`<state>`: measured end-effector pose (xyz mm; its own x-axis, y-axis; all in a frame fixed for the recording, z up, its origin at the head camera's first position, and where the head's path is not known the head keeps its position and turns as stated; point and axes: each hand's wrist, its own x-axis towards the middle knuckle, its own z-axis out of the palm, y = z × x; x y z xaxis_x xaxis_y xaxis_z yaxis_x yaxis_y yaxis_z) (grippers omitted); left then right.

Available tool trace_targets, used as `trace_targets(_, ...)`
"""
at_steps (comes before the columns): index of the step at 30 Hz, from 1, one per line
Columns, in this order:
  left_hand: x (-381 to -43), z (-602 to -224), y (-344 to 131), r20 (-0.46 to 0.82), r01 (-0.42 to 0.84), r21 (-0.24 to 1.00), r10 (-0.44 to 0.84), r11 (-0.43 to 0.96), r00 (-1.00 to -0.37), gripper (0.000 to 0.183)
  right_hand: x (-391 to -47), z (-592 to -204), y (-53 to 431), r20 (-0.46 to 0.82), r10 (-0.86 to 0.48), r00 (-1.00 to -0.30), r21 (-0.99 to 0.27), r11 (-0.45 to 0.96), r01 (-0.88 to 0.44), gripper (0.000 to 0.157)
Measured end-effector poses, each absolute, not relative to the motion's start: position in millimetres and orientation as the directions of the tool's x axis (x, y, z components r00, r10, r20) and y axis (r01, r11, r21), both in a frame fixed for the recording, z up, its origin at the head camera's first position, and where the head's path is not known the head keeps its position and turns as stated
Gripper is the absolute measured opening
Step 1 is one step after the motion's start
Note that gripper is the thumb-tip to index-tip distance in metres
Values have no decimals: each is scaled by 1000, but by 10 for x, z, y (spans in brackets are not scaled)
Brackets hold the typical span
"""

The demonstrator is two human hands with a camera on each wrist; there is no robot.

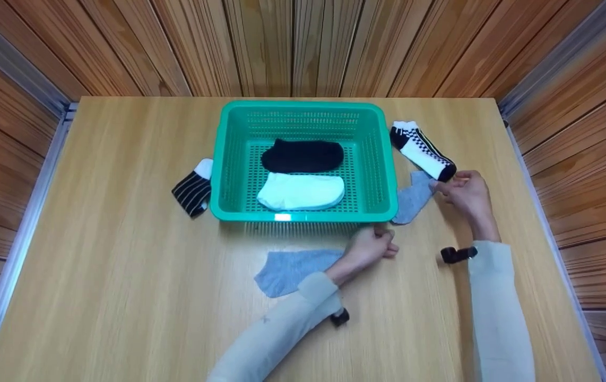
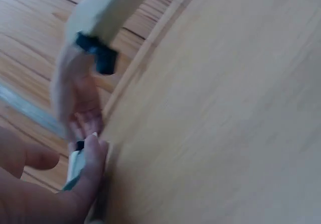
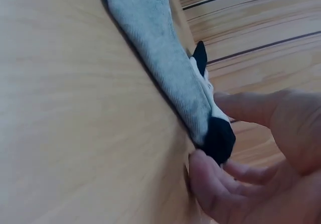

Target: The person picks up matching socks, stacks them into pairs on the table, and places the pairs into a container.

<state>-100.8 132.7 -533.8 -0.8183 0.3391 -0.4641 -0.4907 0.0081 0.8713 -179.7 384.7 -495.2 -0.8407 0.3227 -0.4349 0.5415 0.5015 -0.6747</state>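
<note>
My right hand [image 1: 465,196] is at the right of the table, its fingertips at the black toe of a black-and-white checkered sock [image 1: 424,151] and the end of a grey sock [image 1: 412,199]. In the right wrist view, bent fingers [image 3: 208,176] lie on either side of the black toe, beside the grey sock [image 3: 155,48]; whether they pinch either sock is unclear. My left hand [image 1: 368,246], fingers loosely bent, is just in front of the basket's near right corner. Its wrist passes over another grey sock [image 1: 292,270]. In the left wrist view its fingers [image 2: 93,163] stand apart.
A green basket [image 1: 218,159] stands at the back middle, with a black sock [image 1: 303,155] and a white sock [image 1: 303,191] lying inside. Against its left side is a black striped sock [image 1: 194,188] with a white end. Wood-plank walls [image 1: 303,48] enclose the table's back and sides.
</note>
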Motion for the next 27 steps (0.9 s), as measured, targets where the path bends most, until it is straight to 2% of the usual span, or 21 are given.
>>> trace_targets(4,-1051,-5372,1503,-488,-529,845,292,-79,-823,14,-1902,-4932,3730,-435,405,-804,-620,513,594,101)
trace_targets(9,-1115,-5398,1723,-508,-550,822,247,-149,-825,26,-1961,-4955,3607,-420,482,-769,-602,486,634,108)
trace_targets(14,-1164,-5402,1888,-528,-564,809,216,-167,-822,39,-1978,-4987,3541,-437,514,-738,-617,426,662,103)
trace_targets(17,-1188,-5391,1942,-556,-585,795,195,-158,-808,41,-1961,-4994,3537,-458,505,-732,-628,398,668,89)
trace_targets(22,-1186,-5373,1949,-593,-624,770,212,-131,-776,39,-1883,-4981,3562,-492,474,-730,-698,286,656,29)
trace_targets(24,-1170,-5368,1927,-598,-629,765,210,-138,-774,35,-1835,-4966,3581,-512,448,-733,-714,252,653,19)
trace_targets(27,-1143,-5355,1881,-589,-618,772,199,-146,-783,30,-1743,-4931,3612,-536,404,-742,-723,234,650,14)
